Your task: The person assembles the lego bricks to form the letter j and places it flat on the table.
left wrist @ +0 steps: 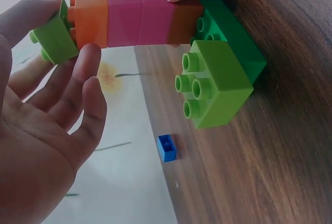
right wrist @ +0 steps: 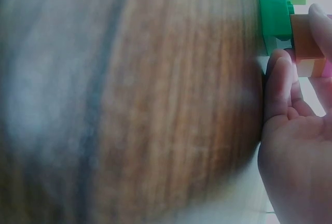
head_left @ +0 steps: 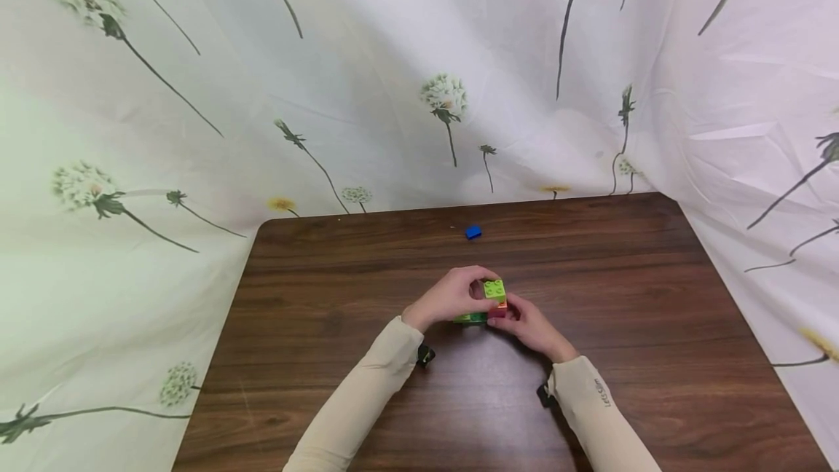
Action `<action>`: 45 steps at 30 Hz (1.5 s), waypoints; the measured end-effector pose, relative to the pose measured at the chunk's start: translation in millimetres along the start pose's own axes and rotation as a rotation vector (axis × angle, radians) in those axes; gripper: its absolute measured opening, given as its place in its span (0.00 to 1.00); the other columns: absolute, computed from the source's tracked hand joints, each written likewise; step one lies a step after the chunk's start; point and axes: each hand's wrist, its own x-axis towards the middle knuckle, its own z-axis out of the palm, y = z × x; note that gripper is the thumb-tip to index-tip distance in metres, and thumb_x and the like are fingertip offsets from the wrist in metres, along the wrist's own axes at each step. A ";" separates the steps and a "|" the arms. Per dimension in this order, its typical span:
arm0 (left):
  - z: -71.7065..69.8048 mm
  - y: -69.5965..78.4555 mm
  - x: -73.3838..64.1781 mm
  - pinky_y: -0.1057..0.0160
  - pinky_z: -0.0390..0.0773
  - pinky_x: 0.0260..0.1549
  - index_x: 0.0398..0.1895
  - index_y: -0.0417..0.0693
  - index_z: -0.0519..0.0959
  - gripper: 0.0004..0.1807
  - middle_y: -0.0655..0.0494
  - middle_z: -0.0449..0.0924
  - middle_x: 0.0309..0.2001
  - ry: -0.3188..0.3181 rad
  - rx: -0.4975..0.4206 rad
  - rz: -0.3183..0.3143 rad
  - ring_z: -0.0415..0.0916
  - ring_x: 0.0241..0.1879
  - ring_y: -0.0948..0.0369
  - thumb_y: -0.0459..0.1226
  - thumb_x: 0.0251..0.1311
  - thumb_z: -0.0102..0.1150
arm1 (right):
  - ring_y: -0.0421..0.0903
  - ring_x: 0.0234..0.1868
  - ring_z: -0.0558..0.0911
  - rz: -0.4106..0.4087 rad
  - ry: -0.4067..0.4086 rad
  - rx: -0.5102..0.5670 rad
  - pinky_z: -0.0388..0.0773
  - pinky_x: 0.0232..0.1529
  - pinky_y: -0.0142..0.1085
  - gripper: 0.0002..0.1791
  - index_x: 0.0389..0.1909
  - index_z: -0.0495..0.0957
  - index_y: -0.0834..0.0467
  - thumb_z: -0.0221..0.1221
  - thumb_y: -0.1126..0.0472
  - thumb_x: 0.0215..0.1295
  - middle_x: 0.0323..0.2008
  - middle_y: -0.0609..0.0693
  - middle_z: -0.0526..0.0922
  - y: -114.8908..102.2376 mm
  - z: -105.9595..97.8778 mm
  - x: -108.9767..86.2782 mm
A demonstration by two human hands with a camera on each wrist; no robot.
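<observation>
My left hand (head_left: 452, 299) pinches a lime green toy building brick (left wrist: 56, 41) between thumb and fingers. That brick sits tilted on the studs of an orange brick (left wrist: 91, 16), the top of an upright stack. Below the orange come two pink bricks (left wrist: 124, 16), then a brownish-orange brick (left wrist: 185, 23) on a long dark green brick (left wrist: 236, 37). Another lime brick (left wrist: 225, 86) stands on the green one beside the stack. My right hand (head_left: 532, 328) grips the stack low down, thumb across the pink and brownish bricks; its fingertips are near the green base in the right wrist view.
A small blue brick (head_left: 473, 232) lies near the far edge of the dark wooden table (head_left: 328, 268). Behind the table hangs a white cloth (head_left: 380, 93) printed with flowers. Dark wrist cameras sit under both sleeves.
</observation>
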 end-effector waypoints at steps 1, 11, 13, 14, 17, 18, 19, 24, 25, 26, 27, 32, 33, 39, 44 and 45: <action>0.2 0.3 0.0 0.72 0.75 0.34 0.56 0.47 0.77 0.24 0.57 0.80 0.42 0.000 0.013 0.008 0.73 0.34 0.67 0.41 0.56 0.68 | 0.43 0.35 0.75 0.003 0.002 0.000 0.72 0.37 0.32 0.23 0.56 0.75 0.52 0.64 0.50 0.61 0.35 0.48 0.80 -0.2 -0.1 0.0; 1.9 10.7 -3.7 0.71 0.74 0.41 0.54 0.47 0.78 0.21 0.56 0.80 0.46 0.024 0.172 0.078 0.73 0.39 0.66 0.40 0.56 0.67 | 0.42 0.34 0.75 -0.012 0.016 0.007 0.72 0.36 0.31 0.20 0.52 0.76 0.52 0.65 0.50 0.61 0.33 0.47 0.78 0.4 -0.3 -0.4; 2.4 13.1 -4.5 0.71 0.74 0.42 0.53 0.47 0.78 0.21 0.56 0.80 0.46 0.033 0.204 0.084 0.73 0.40 0.65 0.40 0.56 0.67 | 0.42 0.33 0.75 -0.022 0.019 0.007 0.72 0.35 0.31 0.20 0.52 0.76 0.52 0.65 0.50 0.61 0.33 0.48 0.78 1.8 0.0 0.2; 2.7 13.8 -4.7 0.70 0.74 0.42 0.53 0.47 0.78 0.21 0.57 0.80 0.46 0.035 0.216 0.085 0.73 0.40 0.66 0.40 0.56 0.67 | 0.43 0.33 0.75 -0.028 0.019 0.008 0.72 0.35 0.31 0.20 0.52 0.76 0.53 0.65 0.50 0.61 0.33 0.48 0.78 2.3 0.1 0.5; 3.5 14.8 -4.4 0.70 0.74 0.42 0.53 0.47 0.79 0.20 0.57 0.80 0.45 0.043 0.247 0.087 0.73 0.39 0.66 0.41 0.57 0.67 | 0.42 0.33 0.75 -0.033 0.024 0.012 0.72 0.35 0.31 0.20 0.52 0.77 0.52 0.65 0.50 0.61 0.33 0.48 0.78 3.3 0.3 1.1; 3.9 14.8 -4.1 0.70 0.74 0.42 0.53 0.48 0.79 0.20 0.57 0.80 0.45 0.045 0.258 0.088 0.73 0.39 0.66 0.41 0.57 0.67 | 0.42 0.33 0.75 -0.033 0.024 0.015 0.72 0.35 0.31 0.20 0.52 0.77 0.52 0.65 0.50 0.61 0.33 0.48 0.78 3.3 0.4 1.2; 4.3 14.6 -3.9 0.70 0.74 0.41 0.53 0.48 0.79 0.20 0.58 0.80 0.45 0.046 0.270 0.087 0.73 0.39 0.66 0.41 0.57 0.67 | 0.42 0.33 0.75 -0.036 0.021 0.016 0.72 0.35 0.31 0.21 0.52 0.76 0.52 0.65 0.50 0.61 0.33 0.48 0.78 3.2 0.4 1.2; 6.1 15.1 -4.3 0.70 0.73 0.38 0.52 0.48 0.79 0.21 0.59 0.80 0.43 0.054 0.318 0.088 0.72 0.36 0.66 0.42 0.56 0.68 | 0.42 0.34 0.75 -0.034 0.011 0.013 0.73 0.35 0.31 0.21 0.54 0.76 0.51 0.64 0.49 0.61 0.34 0.47 0.78 3.1 0.5 1.0; 6.5 15.3 -4.7 0.71 0.73 0.38 0.52 0.48 0.79 0.21 0.59 0.80 0.43 0.057 0.327 0.090 0.72 0.35 0.67 0.42 0.55 0.68 | 0.42 0.34 0.75 -0.032 0.009 0.012 0.73 0.35 0.31 0.22 0.54 0.76 0.51 0.64 0.49 0.61 0.34 0.47 0.78 3.0 0.3 0.9; 6.8 15.8 -5.0 0.71 0.73 0.37 0.52 0.48 0.79 0.21 0.59 0.80 0.43 0.062 0.335 0.094 0.72 0.34 0.67 0.42 0.55 0.68 | 0.43 0.34 0.75 -0.027 0.008 0.011 0.73 0.35 0.32 0.21 0.54 0.76 0.51 0.64 0.49 0.61 0.34 0.47 0.78 2.9 0.3 0.9; 7.1 16.1 -5.3 0.71 0.72 0.36 0.53 0.48 0.79 0.22 0.59 0.80 0.43 0.066 0.347 0.097 0.71 0.34 0.67 0.43 0.55 0.69 | 0.43 0.34 0.75 -0.026 0.007 0.011 0.73 0.36 0.32 0.21 0.54 0.76 0.51 0.64 0.49 0.61 0.34 0.47 0.78 3.1 0.2 0.8; 7.5 19.5 -5.5 0.69 0.74 0.37 0.52 0.50 0.80 0.22 0.61 0.81 0.43 0.080 0.422 0.113 0.71 0.34 0.67 0.45 0.55 0.68 | 0.42 0.33 0.75 -0.036 0.012 0.007 0.73 0.35 0.31 0.20 0.52 0.76 0.53 0.64 0.51 0.62 0.33 0.48 0.78 0.0 -0.3 -0.9; 7.6 20.1 -5.2 0.69 0.74 0.37 0.52 0.50 0.80 0.22 0.61 0.81 0.44 0.081 0.437 0.112 0.72 0.34 0.67 0.45 0.55 0.68 | 0.43 0.33 0.75 -0.038 0.011 0.007 0.73 0.36 0.31 0.19 0.52 0.76 0.54 0.64 0.52 0.63 0.34 0.48 0.78 -6.0 -1.4 -3.1; 9.0 21.3 -4.9 0.67 0.76 0.37 0.52 0.52 0.80 0.21 0.62 0.81 0.45 0.098 0.477 0.099 0.74 0.35 0.67 0.47 0.55 0.67 | 0.44 0.34 0.74 -0.028 0.003 0.019 0.72 0.36 0.31 0.19 0.53 0.76 0.54 0.64 0.52 0.62 0.34 0.49 0.78 -3.1 -2.1 -1.7; 8.5 20.8 -3.8 0.67 0.76 0.35 0.51 0.52 0.81 0.21 0.62 0.82 0.45 0.095 0.468 0.088 0.74 0.35 0.67 0.47 0.55 0.68 | 0.43 0.34 0.75 -0.023 0.010 0.028 0.72 0.36 0.31 0.20 0.52 0.77 0.54 0.65 0.52 0.61 0.34 0.49 0.79 3.1 -0.5 1.1; 8.5 20.8 -3.7 0.67 0.76 0.35 0.51 0.52 0.81 0.21 0.63 0.82 0.45 0.094 0.466 0.088 0.74 0.35 0.67 0.47 0.55 0.68 | 0.43 0.35 0.75 -0.016 0.010 0.030 0.73 0.36 0.31 0.20 0.52 0.77 0.54 0.65 0.52 0.61 0.35 0.49 0.79 2.9 -0.5 1.0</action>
